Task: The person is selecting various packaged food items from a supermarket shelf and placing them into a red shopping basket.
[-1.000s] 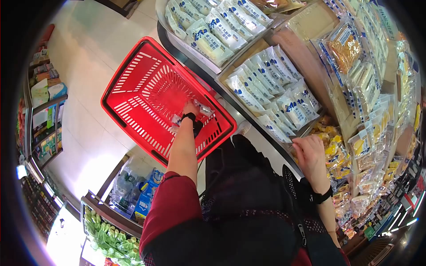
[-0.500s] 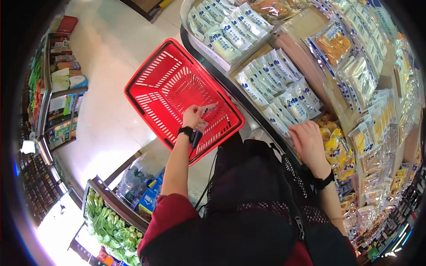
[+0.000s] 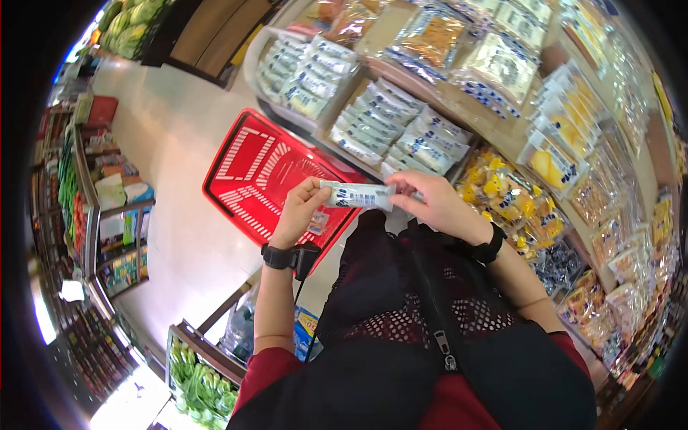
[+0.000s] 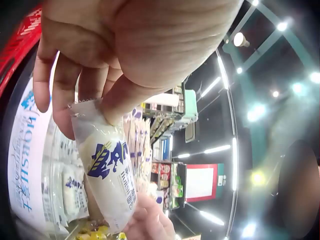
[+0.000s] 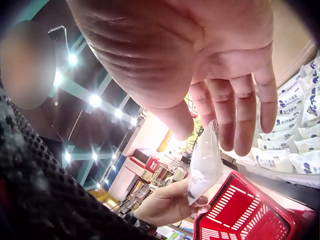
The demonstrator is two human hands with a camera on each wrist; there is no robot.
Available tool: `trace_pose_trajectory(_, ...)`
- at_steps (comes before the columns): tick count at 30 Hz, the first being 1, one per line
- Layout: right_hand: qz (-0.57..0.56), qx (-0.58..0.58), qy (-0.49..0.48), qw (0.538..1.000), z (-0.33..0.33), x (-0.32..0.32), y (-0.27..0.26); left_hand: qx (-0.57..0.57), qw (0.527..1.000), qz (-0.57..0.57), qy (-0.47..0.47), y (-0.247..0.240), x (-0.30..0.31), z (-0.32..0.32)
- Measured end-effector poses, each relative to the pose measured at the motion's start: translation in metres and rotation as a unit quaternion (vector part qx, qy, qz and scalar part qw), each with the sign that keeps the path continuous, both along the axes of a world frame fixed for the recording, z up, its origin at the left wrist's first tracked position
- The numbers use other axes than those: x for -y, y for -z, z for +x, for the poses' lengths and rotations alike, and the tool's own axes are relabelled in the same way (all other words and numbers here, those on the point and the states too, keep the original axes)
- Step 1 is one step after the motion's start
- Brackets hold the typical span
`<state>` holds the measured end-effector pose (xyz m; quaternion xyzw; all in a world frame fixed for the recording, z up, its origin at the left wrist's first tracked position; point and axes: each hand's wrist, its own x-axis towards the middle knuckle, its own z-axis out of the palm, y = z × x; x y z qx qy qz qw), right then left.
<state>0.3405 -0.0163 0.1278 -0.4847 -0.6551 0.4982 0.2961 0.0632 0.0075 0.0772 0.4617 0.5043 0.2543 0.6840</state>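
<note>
A small white wrapped bread (image 3: 358, 195) with blue print lies lengthwise between my hands, above the basket's near right edge. My left hand (image 3: 299, 208) pinches one end of its wrapper between thumb and fingers, as the left wrist view also shows. At the other end is my right hand (image 3: 433, 204), its fingers right at the wrapper. In the right wrist view, those fingers are fairly straight and the thumb stands beside the wrapper. Below is the red basket (image 3: 244, 129), with another small packet (image 3: 317, 223) in it, partly hidden by the left hand.
Beside the basket, a display stand holds rows of white bread packets (image 3: 430, 147), yellow-wrapped packets (image 3: 502, 190) and larger bagged breads (image 3: 430, 36). Leafy greens (image 3: 197, 380) are in a rack at lower left. Tiled floor (image 3: 186, 236) runs along the left, with shelves beyond.
My left hand has risen out of the basket and now holds the wrapped bread in front of me. My right hand has moved left from the display's edge to the wrapper's other end.
</note>
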Motion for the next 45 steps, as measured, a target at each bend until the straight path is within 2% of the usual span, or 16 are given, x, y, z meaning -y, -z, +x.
trace_pose_trajectory(6,-0.081,0.053,0.063,0.993,0.026,0.009,0.014,0.045,0.996,0.016,0.075,0.026,-0.041,0.049)
trace_pose_trajectory(9,0.014,0.154,0.126,0.98,0.033,0.006,0.021,0.042,0.992,0.044,0.107,0.034,-0.064,0.074)
trace_pose_trajectory(11,0.151,0.301,0.134,0.932,0.037,0.005,0.025,-0.058,0.982,0.127,0.128,0.044,-0.071,0.09)
trace_pose_trajectory(13,0.175,0.329,0.15,0.916,0.037,0.0,0.033,-0.109,0.966,0.188,0.137,0.053,-0.079,0.103)
trace_pose_trajectory(15,0.197,0.357,0.166,0.898,0.039,-0.006,0.045,-0.189,0.92,0.317,0.134,0.067,-0.087,0.114)
trace_pose_trajectory(17,0.186,0.44,0.141,0.867,0.04,-0.01,0.059,-0.203,0.909,0.336,0.138,0.075,-0.089,0.122)
trace_pose_trajectory(22,0.177,0.515,0.103,0.832,0.035,-0.016,0.063,-0.273,0.881,0.349,0.163,0.075,-0.088,0.126)
trace_pose_trajectory(27,0.17,0.566,0.077,0.803,0.034,-0.013,0.069,-0.203,0.909,0.33,0.152,0.069,-0.084,0.113)
trace_pose_trajectory(29,0.188,0.555,0.088,0.805,0.034,-0.008,0.063,-0.136,0.918,0.364,0.082,0.047,-0.077,0.097)
trace_pose_trajectory(33,0.187,0.516,0.077,0.832,0.03,0.005,0.034,-0.128,0.945,0.272,-0.128,0.048,-0.056,0.018)
trace_pose_trajectory(35,0.198,0.478,0.074,0.853,0.028,0.008,0.02,-0.128,0.95,0.187,-0.215,0.085,-0.041,-0.037)
trace_pose_trajectory(36,0.194,0.454,0.077,0.866,0.028,0.009,0.018,-0.148,0.949,0.161,-0.227,0.128,-0.033,-0.071)
trace_pose_trajectory(38,0.19,0.421,0.065,0.885,0.025,0.009,0.012,-0.358,0.917,0.067,-0.161,0.163,0.0,-0.11)
trace_pose_trajectory(39,0.18,0.402,0.072,0.895,0.022,0.009,0.009,-0.41,0.906,0.026,-0.103,0.204,0.018,-0.132)
trace_pose_trajectory(42,0.172,0.39,0.051,0.903,0.012,0.006,0.01,-0.472,0.879,-0.066,-0.021,0.286,0.062,-0.158)
trace_pose_trajectory(45,0.161,0.38,0.027,0.91,0.005,0.007,0.015,-0.508,0.852,-0.122,0.026,0.303,0.083,-0.152)
